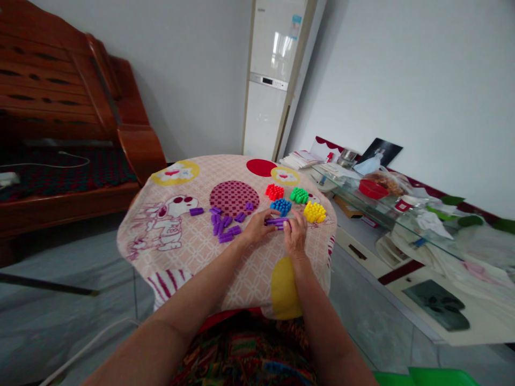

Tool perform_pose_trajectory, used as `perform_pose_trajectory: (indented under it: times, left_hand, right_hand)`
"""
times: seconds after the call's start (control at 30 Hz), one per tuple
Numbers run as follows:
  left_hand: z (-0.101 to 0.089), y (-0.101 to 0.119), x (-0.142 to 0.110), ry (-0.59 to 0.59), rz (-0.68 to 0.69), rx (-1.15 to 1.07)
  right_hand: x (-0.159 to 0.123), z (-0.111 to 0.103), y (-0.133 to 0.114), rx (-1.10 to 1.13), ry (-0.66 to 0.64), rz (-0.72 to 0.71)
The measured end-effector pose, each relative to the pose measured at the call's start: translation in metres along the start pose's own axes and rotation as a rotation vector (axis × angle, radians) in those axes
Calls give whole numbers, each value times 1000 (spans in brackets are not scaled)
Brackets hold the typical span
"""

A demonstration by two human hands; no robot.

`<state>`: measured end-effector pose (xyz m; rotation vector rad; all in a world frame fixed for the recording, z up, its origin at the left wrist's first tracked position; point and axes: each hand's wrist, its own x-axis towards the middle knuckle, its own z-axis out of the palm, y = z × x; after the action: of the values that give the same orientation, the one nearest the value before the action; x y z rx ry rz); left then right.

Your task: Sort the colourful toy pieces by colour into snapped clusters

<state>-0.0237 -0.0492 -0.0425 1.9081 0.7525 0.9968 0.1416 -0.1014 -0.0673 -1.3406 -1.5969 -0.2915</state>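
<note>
My left hand (259, 228) and my right hand (295, 231) are close together over the table, fingers curled around the two ends of some purple plastic pieces (277, 221). These look like short ridged sticks lying side by side; their exact kind is too small to tell. Loose purple pieces (220, 225) of the same sort lie scattered to the left of my left hand. Just beyond my hands stand clusters of small plastic pieces: a blue cluster (280, 207), a red cluster (274, 192), a green cluster (299, 195) and, beside my right hand, a yellow cluster (314, 212).
A patterned cloth (241, 268) covers the round table. To the right, a cluttered glass-topped cabinet (354, 187) carries papers, a red container (373, 188) and bags. A wooden bench (137, 150) stands left, a tall white appliance (265, 112) behind. Something green (426, 377) shows at bottom right.
</note>
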Motion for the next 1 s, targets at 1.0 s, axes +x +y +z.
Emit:
perform_pose_trajectory:
  times: [1.0]
  left_hand:
    - [36, 12, -7, 87, 124, 559]
  right_hand:
    - [-4, 2, 14, 154, 86, 94]
